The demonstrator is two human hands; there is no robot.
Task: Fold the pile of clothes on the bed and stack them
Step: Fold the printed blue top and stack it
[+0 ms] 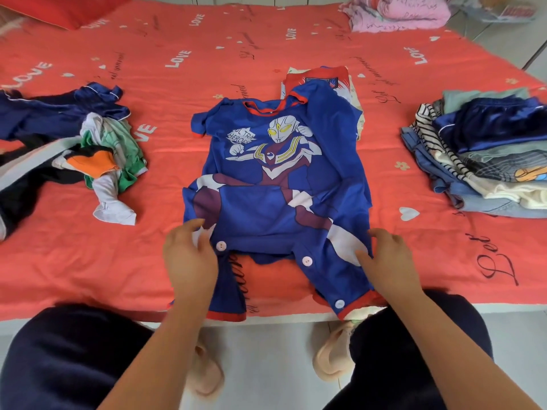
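Blue romper [275, 179], printed hero figure on front, lies flat and face up at the near-centre of the bed [207, 54], neck away from the person, snap-button legs hanging over the near edge. Left hand [189, 255]: fingers curled, pinching the romper's left side edge at hip level. Right hand [387, 255]: fingers curled over the right side edge, thumb on the fabric. Unfolded pile [74, 149] on the bed, left, well apart from the romper. Folded stack [485, 161] on the right. One folded garment [349, 84] just behind the romper's right shoulder, partly covered by it. Pink bundle [399, 13] at the far right corner.
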